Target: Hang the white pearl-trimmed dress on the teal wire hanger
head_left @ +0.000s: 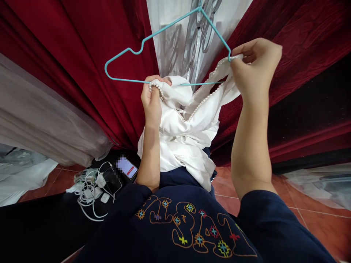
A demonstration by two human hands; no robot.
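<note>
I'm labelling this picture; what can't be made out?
All in the head view:
- Turquoise hanger: hook, cut off by the upper edge.
- Smartphone: screen text, too small; one corner pixelated.
- White pearl-trimmed garment: full shape, hidden by its folds.
- Left hand: some fingers, hidden by the garment.

Nothing legible (shirt lettering (199, 239) unclear).

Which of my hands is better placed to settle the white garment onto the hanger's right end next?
Probably your right hand: it pinches the white garment at that corner of the blue hanger. Your left hand holds fabric lower down, by the bottom bar, away from that end.
</note>
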